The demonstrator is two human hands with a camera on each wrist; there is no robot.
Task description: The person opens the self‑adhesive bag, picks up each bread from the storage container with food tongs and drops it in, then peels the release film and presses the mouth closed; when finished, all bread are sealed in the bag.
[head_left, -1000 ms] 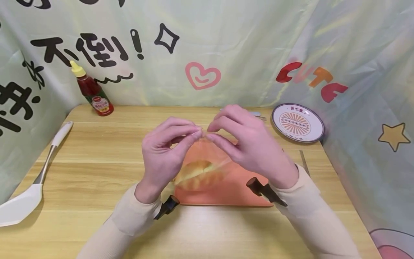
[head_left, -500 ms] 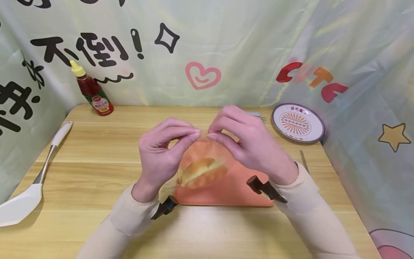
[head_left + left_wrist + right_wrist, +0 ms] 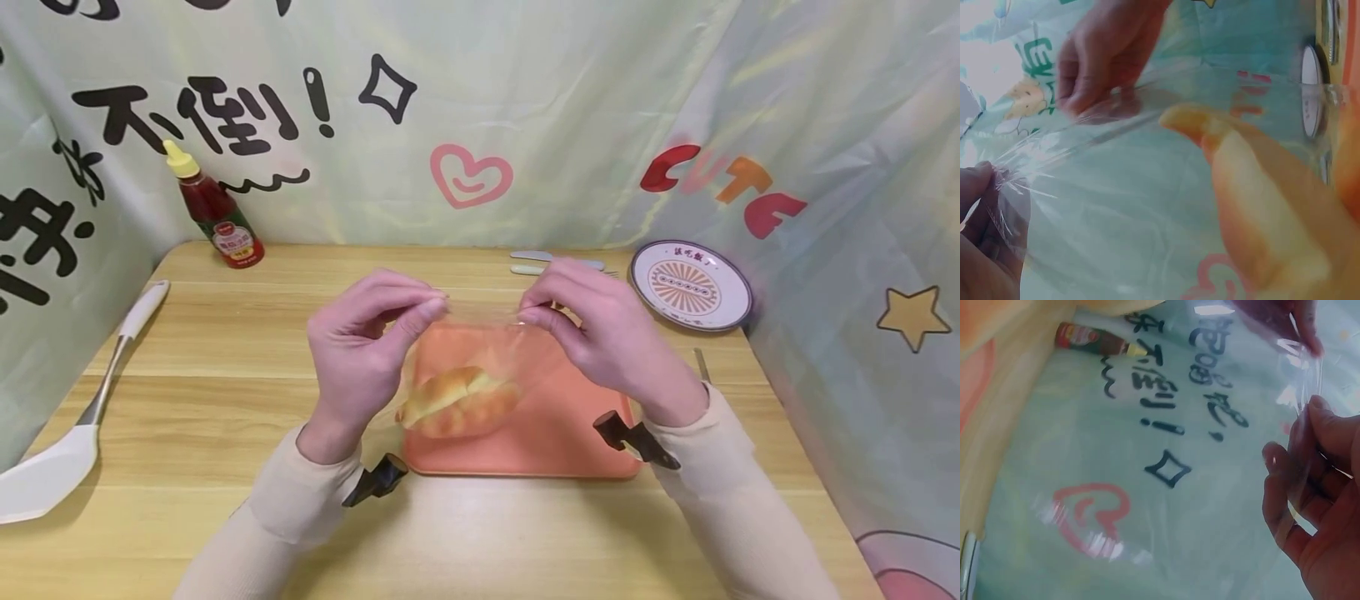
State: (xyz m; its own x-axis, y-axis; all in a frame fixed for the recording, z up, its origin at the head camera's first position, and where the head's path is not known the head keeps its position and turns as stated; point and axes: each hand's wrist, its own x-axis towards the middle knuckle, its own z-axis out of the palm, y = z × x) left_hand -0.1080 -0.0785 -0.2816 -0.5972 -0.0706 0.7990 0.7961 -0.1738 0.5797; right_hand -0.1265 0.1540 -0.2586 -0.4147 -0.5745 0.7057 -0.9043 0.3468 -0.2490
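Bag mouth pulled apart, bread roll not out yet

My left hand (image 3: 358, 358) pinched one edge of the clear plastic bag (image 3: 480, 350) and my right hand (image 3: 600, 337) pinched the other, both grips tight on the film, hands apart with the top stretched taut between them. The golden bread roll (image 3: 459, 402) sat low inside the bag, just above the orange cutting board (image 3: 540, 433) on the bench (image 3: 225, 358). I judged the opening as started; the roll had yet to be taken out. Writing: the backdrop read "不倒!" in black and "CUTE" in red and orange; the sauce bottle (image 3: 213, 208) label and the plate (image 3: 690, 285) lettering were too small to read.
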